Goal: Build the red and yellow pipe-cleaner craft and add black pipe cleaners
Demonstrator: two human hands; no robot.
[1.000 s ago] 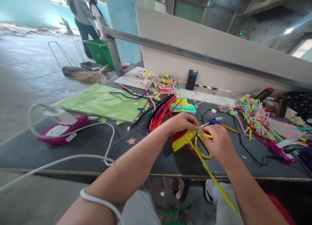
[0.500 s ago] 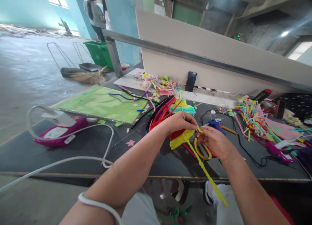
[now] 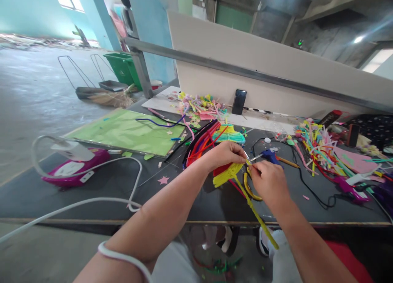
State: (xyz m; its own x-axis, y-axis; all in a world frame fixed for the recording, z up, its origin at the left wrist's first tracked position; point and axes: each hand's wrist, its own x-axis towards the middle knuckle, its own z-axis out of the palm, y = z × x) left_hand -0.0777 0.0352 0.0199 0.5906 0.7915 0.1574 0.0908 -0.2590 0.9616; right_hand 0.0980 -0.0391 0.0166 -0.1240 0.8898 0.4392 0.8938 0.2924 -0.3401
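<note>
1. Left hand [image 3: 230, 154] pinches the flat, bright-yellow fuzzy-stem piece [image 3: 226, 176] above the dark grey tabletop [image 3: 211, 209].
2. Right hand [image 3: 270, 183] has turned knuckles-up beside it; grip hidden, cannot tell.
3. Trailing yellow fuzzy strand [image 3: 257, 214] has swung leftward; work at the pinched end appears unfinished.

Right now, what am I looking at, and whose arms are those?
A person's! There's no robot: the left grip and right grip are bare hands. A camera on that person's head looks forward and down at them. The left grip holds a yellow fuzzy piece with a long yellow tail hanging down; the right grip pinches at the piece's edge. On the dark table lie a green sheet, a pink star and colourful strips. A phone stands behind.
</note>
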